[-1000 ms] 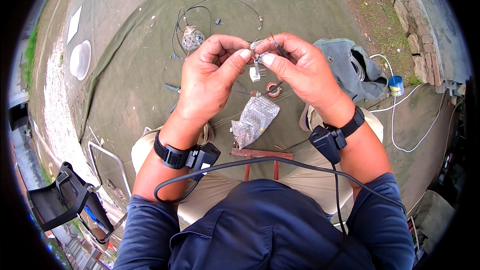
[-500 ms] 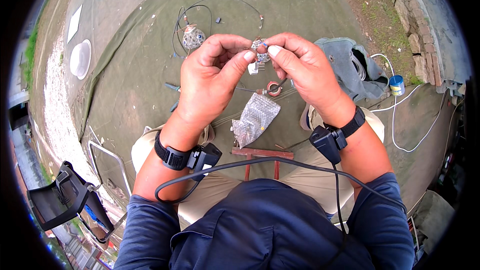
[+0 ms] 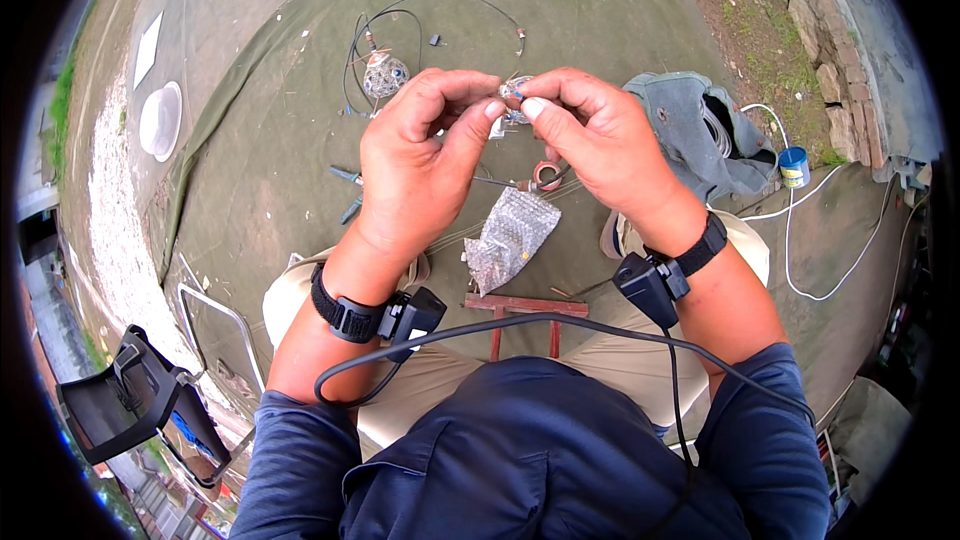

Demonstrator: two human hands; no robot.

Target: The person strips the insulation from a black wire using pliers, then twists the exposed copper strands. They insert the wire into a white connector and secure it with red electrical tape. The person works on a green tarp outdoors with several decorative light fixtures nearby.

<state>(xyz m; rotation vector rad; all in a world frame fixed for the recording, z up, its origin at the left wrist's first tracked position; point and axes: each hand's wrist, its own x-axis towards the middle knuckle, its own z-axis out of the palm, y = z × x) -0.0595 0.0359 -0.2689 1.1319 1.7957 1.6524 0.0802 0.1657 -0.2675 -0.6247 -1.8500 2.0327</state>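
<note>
My left hand [image 3: 415, 160] and my right hand [image 3: 618, 148] meet in front of me, each in a thumb-and-finger pinch. Between the fingertips is a small silvery wire piece [image 3: 510, 92] with blue bits; my fingers cover much of it. More clear or silvery material shows just beneath, partly hidden by the right thumb. Below my hands, on the ground cloth, lie a roll of reddish tape [image 3: 547, 176] and a crumpled bubble-wrap bag [image 3: 513, 240]. Left of my left wrist is a pair of pliers [image 3: 350, 208] with teal handles, partly covered by the wrist.
An openwork silvery ball [image 3: 384, 76] with a coiled black cable [image 3: 352, 50] lies beyond my left hand. To the right are a grey-blue bag [image 3: 690, 125] and a blue can [image 3: 793, 168] with white cord. A red metal stand [image 3: 525, 306] sits between my knees; a black chair [image 3: 140, 400] is at left.
Both hands have shifted slightly, and the wire piece is turned between the fingertips. The right thumb has moved a little left. The pliers show more clearly beside my left wrist.
</note>
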